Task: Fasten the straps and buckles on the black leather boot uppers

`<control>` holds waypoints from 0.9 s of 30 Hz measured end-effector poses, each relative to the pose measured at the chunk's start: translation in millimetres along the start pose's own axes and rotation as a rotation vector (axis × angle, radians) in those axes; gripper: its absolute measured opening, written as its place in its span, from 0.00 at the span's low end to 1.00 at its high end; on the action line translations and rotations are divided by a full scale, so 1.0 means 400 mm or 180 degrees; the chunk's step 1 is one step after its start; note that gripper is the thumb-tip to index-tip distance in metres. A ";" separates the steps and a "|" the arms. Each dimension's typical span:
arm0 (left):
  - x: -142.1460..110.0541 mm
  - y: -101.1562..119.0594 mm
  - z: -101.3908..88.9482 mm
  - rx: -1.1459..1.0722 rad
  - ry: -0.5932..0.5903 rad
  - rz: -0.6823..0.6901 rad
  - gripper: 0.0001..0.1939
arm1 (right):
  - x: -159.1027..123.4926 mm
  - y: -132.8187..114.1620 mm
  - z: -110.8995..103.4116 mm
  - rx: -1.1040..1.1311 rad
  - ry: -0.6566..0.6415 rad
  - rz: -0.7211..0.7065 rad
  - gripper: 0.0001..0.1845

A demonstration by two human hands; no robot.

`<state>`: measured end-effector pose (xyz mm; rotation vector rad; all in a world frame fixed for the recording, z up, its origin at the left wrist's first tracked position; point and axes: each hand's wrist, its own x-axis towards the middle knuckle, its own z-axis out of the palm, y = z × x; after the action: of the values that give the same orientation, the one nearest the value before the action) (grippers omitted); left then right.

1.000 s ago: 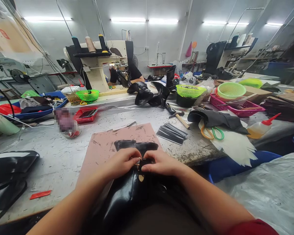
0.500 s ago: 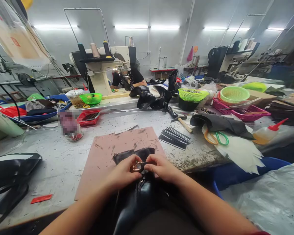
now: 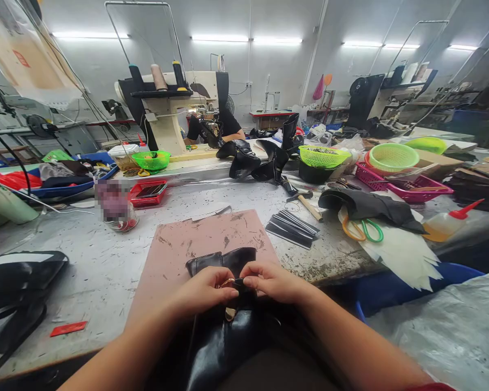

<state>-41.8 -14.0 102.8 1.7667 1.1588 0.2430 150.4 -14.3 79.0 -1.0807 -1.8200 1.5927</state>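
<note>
A glossy black leather boot upper [image 3: 207,347] lies across the table's front edge, its top resting on a pink mat [image 3: 167,255]. My left hand [image 3: 204,289] pinches a gold-coloured buckle [image 3: 227,282] above the leather. Close beside it, my right hand [image 3: 277,282] has its thumb and fingertips closed on a short black strap [image 3: 238,282] at the buckle. The fingers partly cover both, so how the strap runs through the buckle is hidden. Just below hangs another gold metal piece [image 3: 230,314].
Dark strips [image 3: 291,228], a hammer [image 3: 309,207] and scissors [image 3: 364,231] lie to the right, near a glue bottle [image 3: 452,220]. More black leather [image 3: 20,282] is at left. Black boots [image 3: 242,157] lie behind, near a sewing machine [image 3: 167,119] and a person's arm [image 3: 232,127].
The buckle has tilted and now shows edge-on between my fingers. The gold piece below is more exposed. Both hands stay close together, and the view has shifted slightly.
</note>
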 end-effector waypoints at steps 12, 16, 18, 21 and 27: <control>-0.013 0.013 -0.007 0.0529 -0.0397 -0.0116 0.07 | -0.002 0.000 0.025 -0.0659 0.0467 -0.0482 0.04; -0.021 0.021 -0.010 0.0409 -0.0435 -0.0161 0.06 | -0.001 -0.002 0.027 -0.0672 0.0522 -0.0505 0.04; -0.021 0.020 -0.005 0.0305 -0.0350 -0.0189 0.05 | -0.002 -0.004 0.025 -0.0693 0.0509 -0.0480 0.05; -0.016 0.014 0.005 0.0294 -0.0183 -0.0233 0.04 | -0.005 -0.011 0.020 -0.0805 0.0405 -0.0491 0.04; -0.016 0.010 0.005 0.0335 -0.0241 -0.0261 0.05 | -0.006 -0.019 0.026 -0.0861 0.0517 -0.0340 0.04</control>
<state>-41.6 -20.6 106.9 1.7993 1.2050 0.0666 142.1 -22.5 84.6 -1.1702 -1.9841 1.1855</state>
